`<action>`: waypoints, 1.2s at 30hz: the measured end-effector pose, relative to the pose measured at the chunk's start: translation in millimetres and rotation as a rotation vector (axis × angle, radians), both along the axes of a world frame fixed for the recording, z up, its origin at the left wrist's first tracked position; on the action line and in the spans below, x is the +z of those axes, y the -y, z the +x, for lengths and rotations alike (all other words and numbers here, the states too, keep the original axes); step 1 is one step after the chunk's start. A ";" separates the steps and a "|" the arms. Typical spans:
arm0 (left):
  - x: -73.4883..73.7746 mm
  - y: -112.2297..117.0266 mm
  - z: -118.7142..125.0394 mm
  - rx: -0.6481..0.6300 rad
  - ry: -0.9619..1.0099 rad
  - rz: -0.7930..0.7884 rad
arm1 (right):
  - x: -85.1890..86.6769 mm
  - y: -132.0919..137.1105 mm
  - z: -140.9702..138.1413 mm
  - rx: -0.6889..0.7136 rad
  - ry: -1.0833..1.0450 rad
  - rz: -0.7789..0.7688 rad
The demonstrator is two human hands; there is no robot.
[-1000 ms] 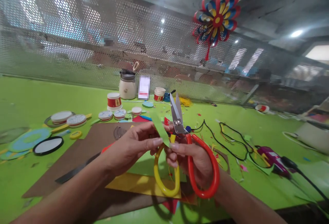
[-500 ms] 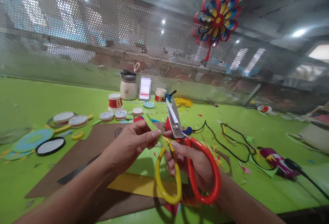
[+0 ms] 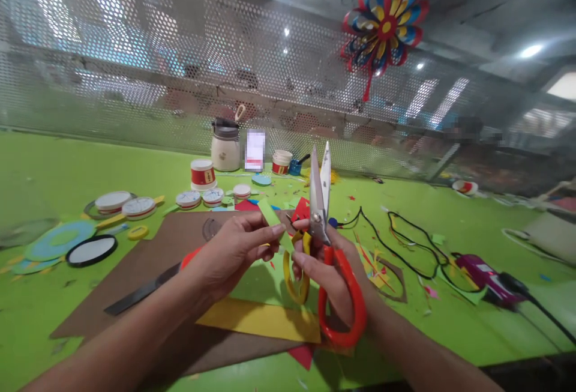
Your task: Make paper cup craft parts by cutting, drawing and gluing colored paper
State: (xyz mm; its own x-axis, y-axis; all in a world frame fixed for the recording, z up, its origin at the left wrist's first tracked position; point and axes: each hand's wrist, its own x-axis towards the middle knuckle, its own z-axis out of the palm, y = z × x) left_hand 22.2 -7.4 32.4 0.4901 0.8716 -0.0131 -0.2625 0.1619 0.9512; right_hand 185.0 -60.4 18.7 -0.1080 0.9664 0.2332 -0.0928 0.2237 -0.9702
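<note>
My left hand [image 3: 234,254] pinches a narrow green paper strip [image 3: 275,223] between thumb and fingers, in front of my chest. My right hand [image 3: 330,275] grips a pair of scissors [image 3: 320,200] with one yellow and one red loop handle [image 3: 344,302]. The blades point up and stand slightly apart. The strip's lower end reaches down to my right fingers, just left of the scissors' pivot. Both hands hover above a brown board [image 3: 180,242] carrying yellow [image 3: 265,320] and green paper sheets.
The green table [image 3: 54,164] carries paper rings and discs at left [image 3: 92,250], small red-and-white cups [image 3: 201,174], a cream jar [image 3: 225,146], black cables [image 3: 405,242] and a purple glue gun [image 3: 483,272] at right. A perforated metal screen stands behind; a paper pinwheel [image 3: 384,23] hangs above.
The scissors have swung upright and the blades have parted a little. The yellow handle has turned edge-on. My left hand still holds the green strip, slightly lower and nearer the blades.
</note>
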 end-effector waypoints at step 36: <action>20.7 -17.6 -37.2 0.250 -0.003 0.086 | -32.7 3.4 -0.6 -0.027 0.570 0.084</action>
